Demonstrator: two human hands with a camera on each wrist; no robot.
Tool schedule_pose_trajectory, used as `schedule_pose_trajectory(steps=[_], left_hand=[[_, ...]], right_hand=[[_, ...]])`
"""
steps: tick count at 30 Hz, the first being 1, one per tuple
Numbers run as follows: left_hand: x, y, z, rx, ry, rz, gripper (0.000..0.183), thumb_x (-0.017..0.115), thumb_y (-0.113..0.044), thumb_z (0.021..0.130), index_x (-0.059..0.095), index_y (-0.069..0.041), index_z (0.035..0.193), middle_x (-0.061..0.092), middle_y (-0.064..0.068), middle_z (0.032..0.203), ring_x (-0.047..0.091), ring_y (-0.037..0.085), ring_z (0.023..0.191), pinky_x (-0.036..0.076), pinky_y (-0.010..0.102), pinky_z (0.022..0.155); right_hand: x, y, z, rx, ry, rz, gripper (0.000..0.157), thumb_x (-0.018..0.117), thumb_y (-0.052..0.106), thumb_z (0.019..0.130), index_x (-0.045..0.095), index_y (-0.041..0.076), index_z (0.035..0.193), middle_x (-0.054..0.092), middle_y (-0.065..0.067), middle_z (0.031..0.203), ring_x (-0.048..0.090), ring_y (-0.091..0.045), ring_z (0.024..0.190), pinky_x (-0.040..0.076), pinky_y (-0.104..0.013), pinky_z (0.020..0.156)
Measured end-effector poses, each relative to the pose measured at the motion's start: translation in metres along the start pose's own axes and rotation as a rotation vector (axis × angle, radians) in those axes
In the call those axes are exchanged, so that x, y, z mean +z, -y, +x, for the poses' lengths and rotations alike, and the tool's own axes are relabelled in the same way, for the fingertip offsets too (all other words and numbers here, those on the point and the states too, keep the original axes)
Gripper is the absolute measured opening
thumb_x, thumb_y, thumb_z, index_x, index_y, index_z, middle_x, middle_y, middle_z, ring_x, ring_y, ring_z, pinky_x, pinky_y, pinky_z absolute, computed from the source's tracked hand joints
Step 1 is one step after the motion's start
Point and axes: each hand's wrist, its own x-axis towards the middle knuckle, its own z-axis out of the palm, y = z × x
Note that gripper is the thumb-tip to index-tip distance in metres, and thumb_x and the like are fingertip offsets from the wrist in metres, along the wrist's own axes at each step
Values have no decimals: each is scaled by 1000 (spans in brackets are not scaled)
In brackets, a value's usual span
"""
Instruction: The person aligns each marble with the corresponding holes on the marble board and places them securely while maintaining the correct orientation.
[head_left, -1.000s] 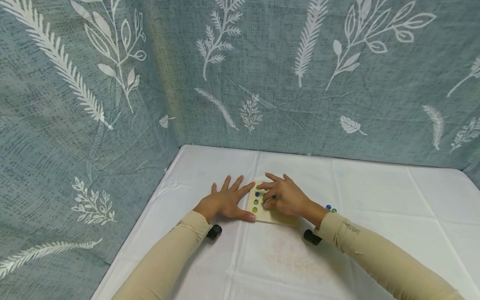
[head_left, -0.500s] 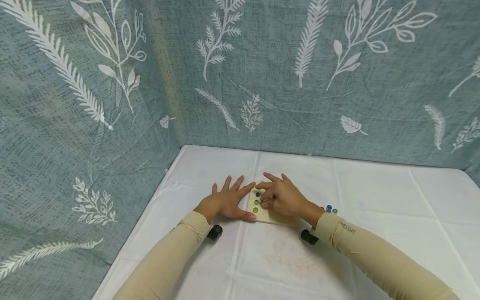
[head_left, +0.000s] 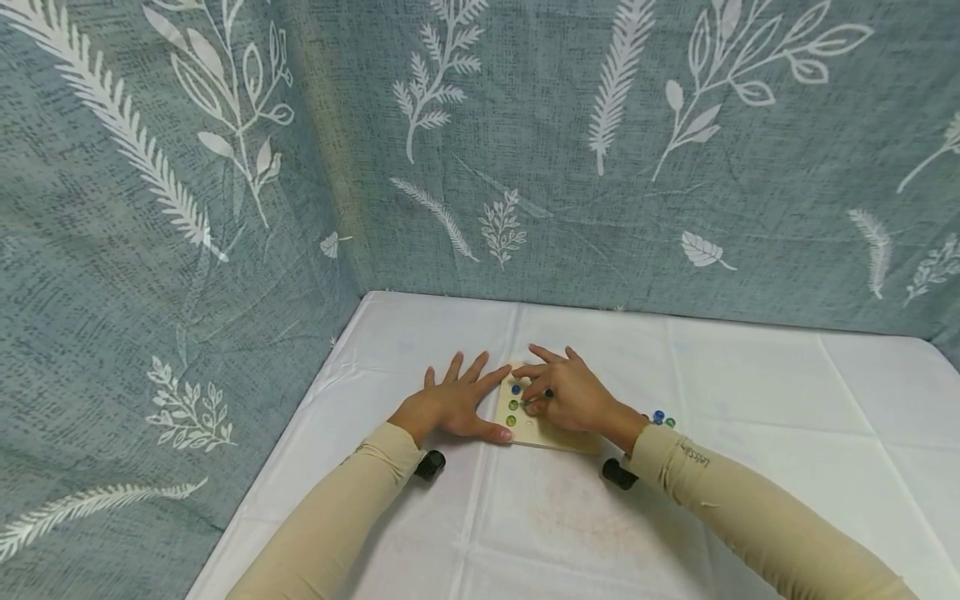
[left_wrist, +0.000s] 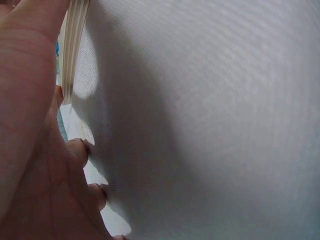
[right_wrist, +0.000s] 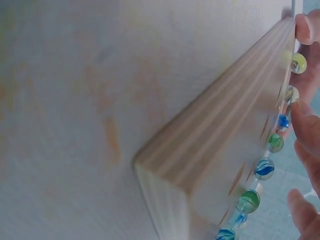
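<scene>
A pale wooden board [head_left: 558,436] with marbles in rows lies on the white cloth. My left hand [head_left: 450,406] is spread flat at its left side, thumb and index finger touching the board's edge. In the left wrist view the layered board edge [left_wrist: 75,50] shows beside the palm. Over the board, my right hand [head_left: 573,396] pinches a clear marble [right_wrist: 291,95] at the surface; the fingers partly hide it. Left of those fingers sit a blue marble [head_left: 516,389], a green marble [head_left: 513,405] and a yellow-green marble [head_left: 512,421]. The right hand covers other marbles.
Loose marbles [head_left: 659,416] lie on the cloth beyond the right wrist, partly hidden by the sleeve. Several more marbles [right_wrist: 264,169] stand along the board in the right wrist view. A patterned blue-grey curtain [head_left: 540,225] hangs behind and left of the table.
My right hand has shifted very slightly left, its fingers drawing in over the marble they hold. The left hand stays in place at the board.
</scene>
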Motion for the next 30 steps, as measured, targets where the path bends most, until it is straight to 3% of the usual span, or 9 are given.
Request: schedule_pose_trajectory(steps=[30], left_hand=[[0, 0, 1, -6, 8, 5, 108, 68, -77, 84, 6, -45, 167, -11, 0, 178, -15, 40, 163, -2, 76, 124]], right_hand=[[1, -6, -1, -24, 13, -31, 16, 83, 13, 87, 86, 18, 102, 66, -4, 146, 31, -37, 159, 15, -82, 118]])
